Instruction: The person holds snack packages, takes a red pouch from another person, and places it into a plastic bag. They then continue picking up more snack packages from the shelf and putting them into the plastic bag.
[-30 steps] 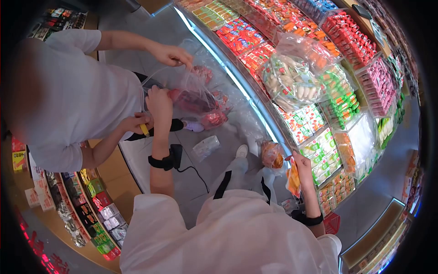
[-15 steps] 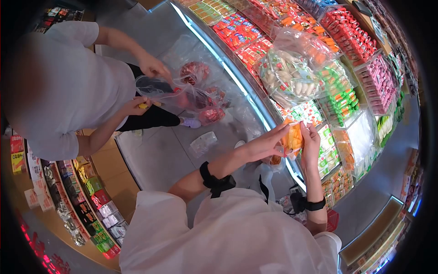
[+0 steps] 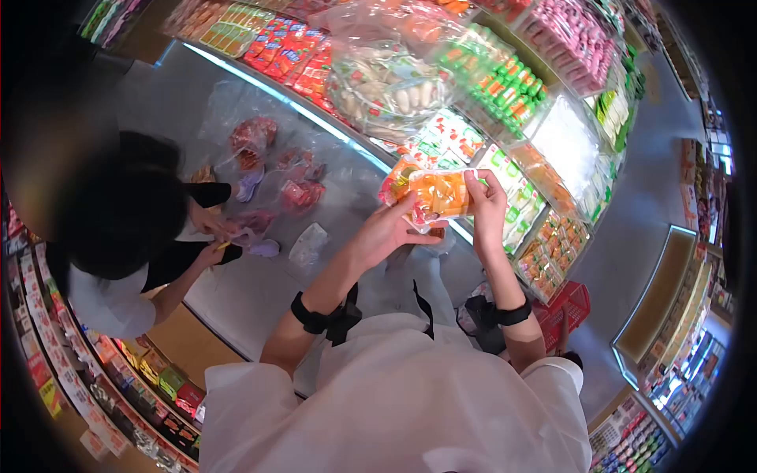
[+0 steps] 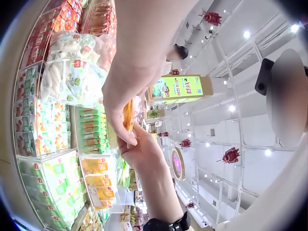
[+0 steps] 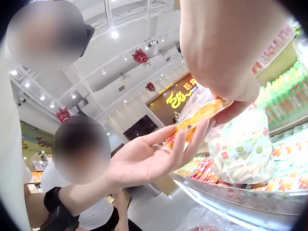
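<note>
In the head view, orange snack packets (image 3: 441, 195) with clear, shiny wrapping are held in front of the chest, beside the lit display. My left hand (image 3: 385, 236) grips their left side, thumb on top and fingers spread underneath. My right hand (image 3: 489, 206) pinches the right edge between thumb and fingers. From the right wrist, the packet (image 5: 199, 115) shows nearly edge-on, resting along the left hand's fingers (image 5: 179, 144). From the left wrist, only a thin orange strip of packet (image 4: 128, 115) shows between the two hands.
A large clear bag of white snacks (image 3: 394, 91) lies on the sloped candy display (image 3: 339, 118). To the left, another person (image 3: 118, 213) bends over bags of red packets (image 3: 303, 193) on the floor. A red basket (image 3: 564, 311) stands at right; a shelf (image 3: 102, 378) curves along the left.
My left hand has come across from near the other person to the packets in my right hand. The packets now lie flatter. The other person has bent down, and the head view has shifted.
</note>
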The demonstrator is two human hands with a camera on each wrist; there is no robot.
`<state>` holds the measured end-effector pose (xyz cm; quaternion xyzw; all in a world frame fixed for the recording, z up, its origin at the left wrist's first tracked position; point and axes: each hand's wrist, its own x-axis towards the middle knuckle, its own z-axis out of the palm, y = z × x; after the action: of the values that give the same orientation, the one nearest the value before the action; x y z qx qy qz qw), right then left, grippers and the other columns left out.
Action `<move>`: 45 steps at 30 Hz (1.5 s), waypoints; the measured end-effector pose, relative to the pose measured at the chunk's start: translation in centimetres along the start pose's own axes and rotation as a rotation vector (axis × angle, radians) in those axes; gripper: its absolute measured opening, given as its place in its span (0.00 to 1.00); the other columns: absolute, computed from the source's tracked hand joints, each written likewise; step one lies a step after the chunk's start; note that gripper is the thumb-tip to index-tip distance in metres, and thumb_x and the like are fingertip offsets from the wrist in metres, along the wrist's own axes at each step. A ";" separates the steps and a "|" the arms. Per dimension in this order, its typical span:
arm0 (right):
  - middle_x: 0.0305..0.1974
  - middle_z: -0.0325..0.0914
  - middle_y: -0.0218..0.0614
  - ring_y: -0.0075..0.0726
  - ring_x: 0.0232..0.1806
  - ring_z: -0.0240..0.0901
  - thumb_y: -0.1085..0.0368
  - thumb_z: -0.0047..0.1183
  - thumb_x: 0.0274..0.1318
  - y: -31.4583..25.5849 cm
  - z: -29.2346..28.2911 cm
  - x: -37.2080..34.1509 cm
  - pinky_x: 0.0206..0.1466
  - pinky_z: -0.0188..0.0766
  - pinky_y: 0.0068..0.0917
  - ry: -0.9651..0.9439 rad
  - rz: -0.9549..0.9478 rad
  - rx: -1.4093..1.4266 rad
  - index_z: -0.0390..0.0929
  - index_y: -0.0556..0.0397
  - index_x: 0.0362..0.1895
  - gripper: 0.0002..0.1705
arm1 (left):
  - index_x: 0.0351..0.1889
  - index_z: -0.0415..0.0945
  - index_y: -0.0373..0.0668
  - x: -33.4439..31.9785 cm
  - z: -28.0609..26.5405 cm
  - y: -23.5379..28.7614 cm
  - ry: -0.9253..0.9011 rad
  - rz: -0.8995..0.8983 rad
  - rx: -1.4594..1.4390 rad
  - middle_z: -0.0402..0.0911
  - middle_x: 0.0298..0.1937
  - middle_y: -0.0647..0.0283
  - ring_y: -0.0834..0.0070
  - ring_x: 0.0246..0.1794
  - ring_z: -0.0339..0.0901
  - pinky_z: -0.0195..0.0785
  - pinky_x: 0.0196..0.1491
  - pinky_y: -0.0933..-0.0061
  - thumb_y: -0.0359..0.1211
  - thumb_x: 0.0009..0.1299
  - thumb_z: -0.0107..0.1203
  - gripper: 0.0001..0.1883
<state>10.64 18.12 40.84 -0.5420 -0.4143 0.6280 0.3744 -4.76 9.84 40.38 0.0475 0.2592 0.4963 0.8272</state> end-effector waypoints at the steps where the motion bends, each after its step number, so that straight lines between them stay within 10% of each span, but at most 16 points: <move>1: 0.19 0.71 0.24 0.12 0.19 0.63 0.64 0.46 0.59 0.1 -0.9 0.1 0.22 0.57 0.13 0.017 0.010 0.037 0.70 0.55 0.31 0.08 | 0.63 0.51 0.42 0.4 0.3 0.0 0.019 -0.028 0.016 0.64 0.59 0.57 0.63 0.57 0.66 0.63 0.55 0.50 0.43 0.72 0.38 0.25; 14: 0.33 0.77 0.30 0.20 0.30 0.73 0.66 0.50 0.55 2.2 -22.8 -1.9 0.28 0.72 0.19 0.087 0.194 0.181 0.69 0.56 0.43 0.12 | 0.56 0.59 0.37 14.8 8.2 -11.5 0.145 -0.124 0.427 0.73 0.49 0.58 0.68 0.43 0.76 0.75 0.41 0.65 0.34 0.69 0.44 0.19; 23: 0.33 0.78 0.38 0.28 0.32 0.77 0.64 0.47 0.57 -4.6 -37.7 3.8 0.28 0.72 0.21 0.478 -0.321 -0.214 0.72 0.56 0.40 0.10 | 0.54 0.60 0.36 19.0 10.1 -14.4 0.284 -0.162 0.585 0.74 0.46 0.56 0.63 0.41 0.77 0.75 0.40 0.67 0.39 0.69 0.46 0.20; 29: 0.21 0.75 0.44 0.42 0.26 0.75 0.64 0.47 0.52 -5.4 -37.8 11.7 0.27 0.69 0.34 0.080 -0.483 -1.190 0.75 0.50 0.33 0.06 | 0.53 0.61 0.36 20.0 10.9 -14.7 0.385 -0.106 0.627 0.73 0.47 0.57 0.69 0.43 0.76 0.76 0.40 0.66 0.36 0.69 0.45 0.18; 45: 0.25 0.76 0.43 0.45 0.30 0.75 0.69 0.49 0.41 -4.2 -36.8 14.4 0.35 0.71 0.36 -0.295 -0.407 -1.286 0.79 0.49 0.32 0.11 | 0.53 0.64 0.39 20.3 12.2 -15.0 0.530 -0.099 0.773 0.74 0.46 0.64 0.79 0.43 0.74 0.67 0.45 0.75 0.37 0.67 0.51 0.19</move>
<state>45.30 37.12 36.84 -0.4768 -0.8446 0.2419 0.0288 20.57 21.69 38.14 0.2110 0.6292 0.3183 0.6770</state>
